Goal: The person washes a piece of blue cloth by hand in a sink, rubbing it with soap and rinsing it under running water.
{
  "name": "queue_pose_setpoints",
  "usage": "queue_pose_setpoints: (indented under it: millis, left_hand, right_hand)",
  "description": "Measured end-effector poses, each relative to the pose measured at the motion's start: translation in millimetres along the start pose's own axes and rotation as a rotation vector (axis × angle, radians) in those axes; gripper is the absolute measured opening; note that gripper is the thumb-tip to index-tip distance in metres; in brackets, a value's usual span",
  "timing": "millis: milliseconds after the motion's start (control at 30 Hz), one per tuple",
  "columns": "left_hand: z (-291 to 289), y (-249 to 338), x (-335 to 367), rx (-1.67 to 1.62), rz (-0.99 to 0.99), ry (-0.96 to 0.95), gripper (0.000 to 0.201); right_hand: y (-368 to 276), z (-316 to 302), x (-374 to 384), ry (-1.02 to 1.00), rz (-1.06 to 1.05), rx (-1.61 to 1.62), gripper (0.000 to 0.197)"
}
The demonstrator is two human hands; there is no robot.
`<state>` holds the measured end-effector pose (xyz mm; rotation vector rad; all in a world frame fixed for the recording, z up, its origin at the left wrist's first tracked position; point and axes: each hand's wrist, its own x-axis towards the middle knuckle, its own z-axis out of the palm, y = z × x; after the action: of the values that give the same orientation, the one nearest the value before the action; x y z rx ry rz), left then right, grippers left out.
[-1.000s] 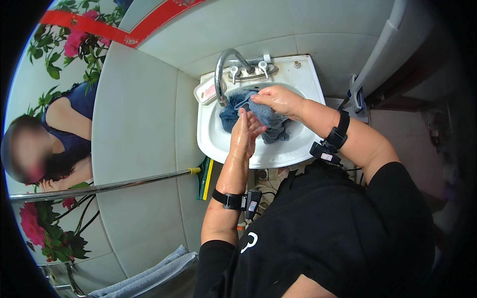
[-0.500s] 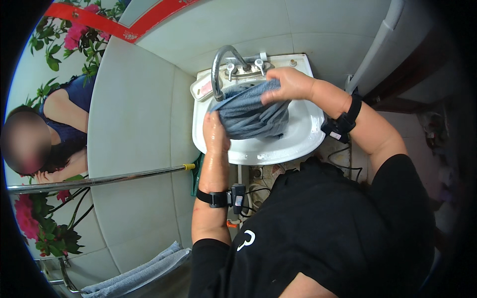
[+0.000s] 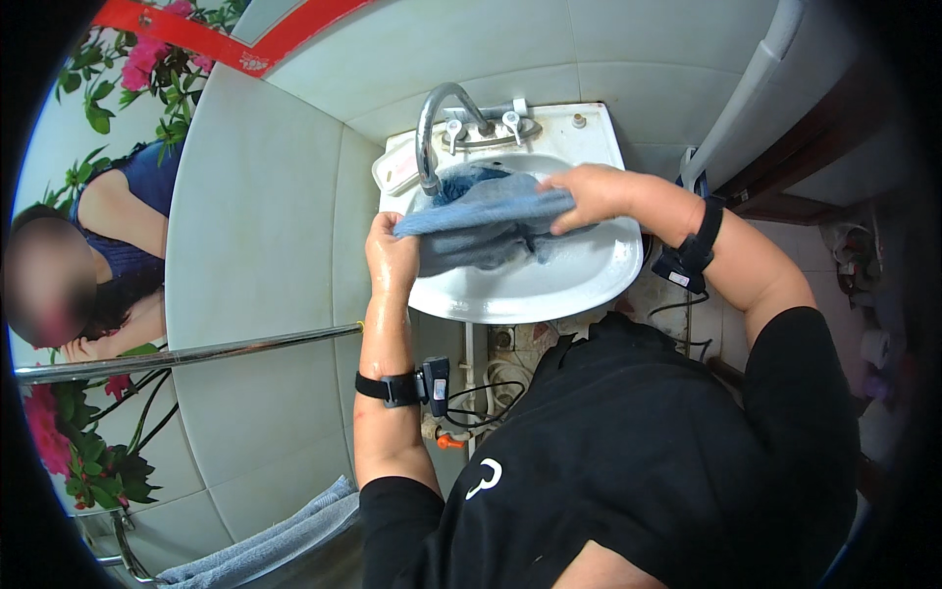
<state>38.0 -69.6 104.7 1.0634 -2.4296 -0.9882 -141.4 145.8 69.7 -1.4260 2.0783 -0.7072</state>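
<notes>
Plainly, past a shiny round chrome rail (image 3: 206,354) at far left, pinching the left end of a wet blue-grey terry towel (image 3: 481,216) with the left hand (image 3: 392,253), at the left rim of a white glossy ceramic washbasin (image 3: 535,302); stretching the towel crosswise above the bowl, in front of a curved chrome faucet (image 3: 426,128) and some dark-blue wet cloth (image 3: 471,181) bunched inside; gripping the towel's right end between thumb and fingers of the slightly blurred right hand (image 3: 595,194).
</notes>
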Motion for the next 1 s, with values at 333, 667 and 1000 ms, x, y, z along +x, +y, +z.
queue_pose_setpoints:
  millis: [333,667,1000]
  left_hand:
    - [51,-69,-1,0.47,0.098,-0.006,0.043]
    - [122,-57,-22,-1.273,-1.045,-0.707,0.055]
    - [135,-38,-32,-1.168,-0.915,-0.239,0.027]
  right_hand:
    - [20,24,44,0.251,0.415,1.075,0.023]
    - [-77,101,21,-0.022,-0.215,0.088,0.022]
    - [-31,109,67,0.137,0.164,0.241,0.034]
